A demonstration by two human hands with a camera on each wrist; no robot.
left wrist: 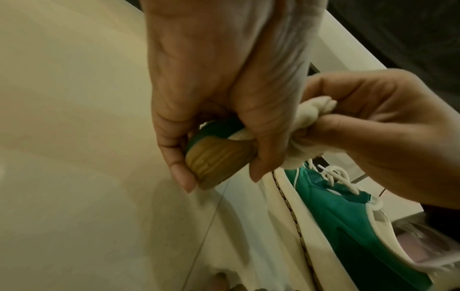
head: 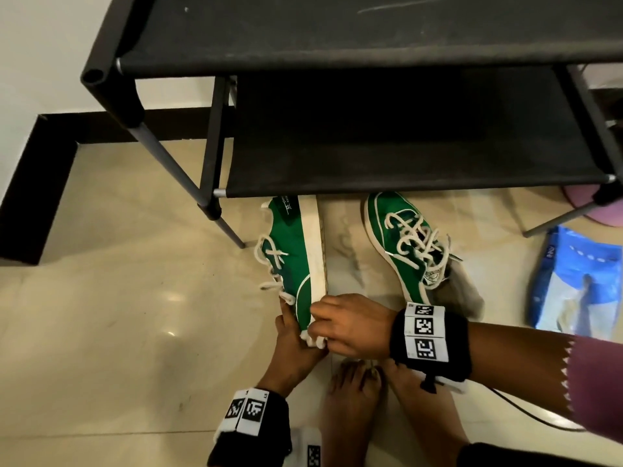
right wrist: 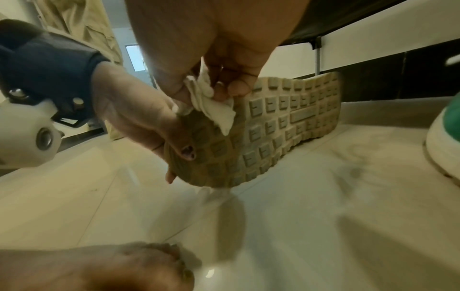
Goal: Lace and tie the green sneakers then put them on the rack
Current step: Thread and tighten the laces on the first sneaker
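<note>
One green sneaker [head: 293,257] lies tipped on its side on the floor in front of the rack, its beige sole [right wrist: 273,128] facing right and its laces loose. My left hand [head: 296,328] grips its toe [left wrist: 219,163] from below. My right hand [head: 337,326] pinches a white wad of cloth [right wrist: 214,106] against the toe edge of the sole; the same cloth [left wrist: 316,110] shows in the left wrist view. The second green sneaker [head: 404,244] stands upright to the right, its laces crossed through the eyelets. The black rack [head: 337,156] stands just behind both.
A rack leg [head: 219,210] stands close to the left of the tipped sneaker. A grey cloth [head: 462,294] lies by the second sneaker's heel, a blue bag [head: 573,281] farther right. Bare feet [head: 371,399] are just below my hands. Both rack shelves look bare.
</note>
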